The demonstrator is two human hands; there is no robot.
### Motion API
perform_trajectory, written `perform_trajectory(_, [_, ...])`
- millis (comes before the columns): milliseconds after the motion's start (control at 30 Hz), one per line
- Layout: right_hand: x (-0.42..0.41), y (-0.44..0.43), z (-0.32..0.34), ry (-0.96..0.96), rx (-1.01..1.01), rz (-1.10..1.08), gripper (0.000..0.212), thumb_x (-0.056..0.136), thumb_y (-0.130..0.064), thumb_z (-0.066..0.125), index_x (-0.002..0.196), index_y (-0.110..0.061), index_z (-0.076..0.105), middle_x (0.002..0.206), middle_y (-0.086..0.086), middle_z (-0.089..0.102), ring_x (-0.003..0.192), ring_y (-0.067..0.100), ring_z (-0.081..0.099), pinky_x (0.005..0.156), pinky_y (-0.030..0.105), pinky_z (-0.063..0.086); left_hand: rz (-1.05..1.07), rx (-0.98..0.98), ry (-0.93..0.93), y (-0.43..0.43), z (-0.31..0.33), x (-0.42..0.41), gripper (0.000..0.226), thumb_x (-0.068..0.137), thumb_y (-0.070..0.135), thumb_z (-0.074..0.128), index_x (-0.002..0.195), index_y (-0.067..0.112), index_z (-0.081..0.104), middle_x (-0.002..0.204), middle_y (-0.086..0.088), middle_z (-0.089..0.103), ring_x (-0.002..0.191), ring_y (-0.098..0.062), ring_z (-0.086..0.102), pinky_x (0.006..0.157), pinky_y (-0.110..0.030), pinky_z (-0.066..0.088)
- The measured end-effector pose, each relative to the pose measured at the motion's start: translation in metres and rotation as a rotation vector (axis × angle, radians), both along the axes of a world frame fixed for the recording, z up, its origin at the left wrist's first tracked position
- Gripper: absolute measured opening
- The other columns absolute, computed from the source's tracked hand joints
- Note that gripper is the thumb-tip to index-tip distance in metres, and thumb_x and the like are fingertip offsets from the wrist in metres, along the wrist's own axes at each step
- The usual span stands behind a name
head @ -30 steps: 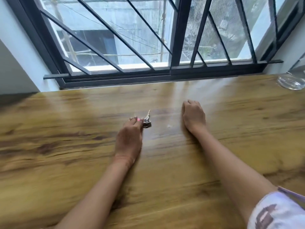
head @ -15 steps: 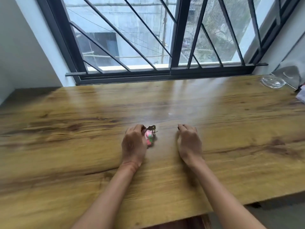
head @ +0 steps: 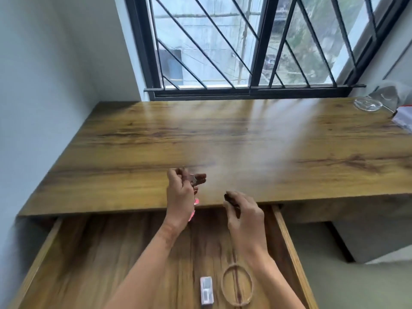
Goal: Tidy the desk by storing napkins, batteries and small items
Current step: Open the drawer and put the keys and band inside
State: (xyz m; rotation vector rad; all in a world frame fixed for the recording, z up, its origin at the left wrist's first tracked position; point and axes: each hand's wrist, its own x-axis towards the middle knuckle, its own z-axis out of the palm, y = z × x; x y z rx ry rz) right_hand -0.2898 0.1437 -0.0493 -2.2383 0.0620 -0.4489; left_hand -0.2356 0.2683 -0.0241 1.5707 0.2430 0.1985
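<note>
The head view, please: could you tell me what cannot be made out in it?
All in the head view:
The keys in the left hand: motion-blurred, partly covered by its fingers.
The right hand: whether its curled fingers hold anything; dark blur at the fingertips.
The red-and-white item: cut by the right edge.
The small white box in the drawer: print blurred.

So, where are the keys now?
Head view: the left hand holds the keys centre-left, above the desk edge and the open drawer.
</note>
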Motion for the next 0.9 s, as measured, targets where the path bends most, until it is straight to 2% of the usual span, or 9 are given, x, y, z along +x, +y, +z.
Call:
perform_trajectory(100, [-0.045,0.018,-0.007,0.096,0.026,0.050,0.031,0.085,-0.017,0.065,0.116,-0.015,0.063,0.111,-0.001,0.065,0.104,0.009,0.059,0.093,0.017,0.044,0.031,-0.007,0.054,0.023,-0.011,-0.050,0.012,0.101,0.025,0.031,0.093,0.017,0.035,0.092,-0.011,0.068,0.077,-0.022,0.069,0.058,-0.033,0.053])
perform_trajectory(200, [-0.081,0.032,-0.028,0.249,-0.007,0.098,0.030,0.082,-0.023,0.069,0.110,-0.017,0.065,0.105,-0.003,0.069,0.095,0.009,0.063,0.084,0.021,0.052,0.053,0.032,0.116,0.041,-0.033,-0.094,0.016,0.101,0.023,0.030,0.087,0.019,0.034,0.088,-0.014,0.068,0.073,-0.024,0.068,0.064,-0.038,0.054])
perform_trajectory(267, [-0.103,0.040,-0.040,0.336,-0.040,0.121,0.030,0.080,-0.025,0.071,0.108,-0.017,0.065,0.102,-0.002,0.069,0.094,0.010,0.064,0.080,0.021,0.053,0.071,0.049,0.172,0.051,-0.050,-0.122,0.016,0.101,0.024,0.029,0.087,0.018,0.033,0.085,-0.012,0.067,0.071,-0.023,0.068,0.062,-0.039,0.055])
perform_trajectory(367, [-0.123,0.052,-0.051,0.443,-0.054,0.158,0.034,0.079,-0.022,0.072,0.111,-0.013,0.062,0.104,0.002,0.068,0.096,0.014,0.064,0.081,0.023,0.052,0.055,0.131,0.251,0.061,-0.068,-0.152,0.014,0.101,0.027,0.029,0.095,0.015,0.034,0.087,-0.008,0.066,0.074,-0.018,0.068,0.049,-0.031,0.054])
perform_trajectory(500, [-0.132,0.074,-0.072,0.570,-0.145,0.221,0.029,0.077,-0.025,0.074,0.101,-0.012,0.064,0.099,0.003,0.067,0.090,0.017,0.065,0.078,0.032,0.057,0.061,0.162,0.358,0.071,-0.088,-0.175,0.011,0.100,0.026,0.030,0.101,0.015,0.034,0.096,-0.013,0.064,0.083,-0.022,0.066,0.058,-0.037,0.055])
perform_trajectory(567, [-0.133,0.085,-0.078,0.602,-0.199,0.258,0.021,0.079,-0.023,0.072,0.092,-0.011,0.062,0.094,0.004,0.065,0.085,0.018,0.064,0.073,0.030,0.056,0.066,0.192,0.407,0.075,-0.095,-0.180,0.011,0.100,0.026,0.031,0.101,0.015,0.034,0.098,-0.012,0.063,0.084,-0.022,0.065,0.055,-0.039,0.055])
perform_trajectory(667, [-0.128,0.095,-0.081,0.645,-0.301,0.308,0.014,0.083,-0.014,0.066,0.092,-0.006,0.059,0.100,0.011,0.060,0.088,0.026,0.060,0.066,0.029,0.046,0.117,0.231,0.428,0.079,-0.106,-0.178,0.013,0.101,0.024,0.031,0.099,0.012,0.035,0.096,-0.013,0.062,0.071,-0.017,0.062,0.040,-0.023,0.050])
perform_trajectory(733, [-0.123,0.098,-0.083,0.656,-0.354,0.324,0.012,0.085,-0.008,0.060,0.096,-0.003,0.058,0.106,0.015,0.058,0.094,0.031,0.058,0.069,0.032,0.043,0.139,0.242,0.447,0.082,-0.112,-0.174,0.014,0.101,0.023,0.031,0.097,0.010,0.035,0.092,-0.012,0.061,0.065,-0.017,0.060,0.036,-0.018,0.045])
perform_trajectory(900, [-0.110,0.101,-0.093,0.651,-0.415,0.334,0.014,0.086,0.000,0.053,0.099,-0.001,0.059,0.110,0.017,0.057,0.097,0.033,0.058,0.074,0.036,0.047,0.136,0.335,0.476,0.085,-0.127,-0.153,0.011,0.099,0.018,0.036,0.091,0.010,0.036,0.104,-0.019,0.059,0.089,-0.031,0.062,0.053,-0.029,0.051])
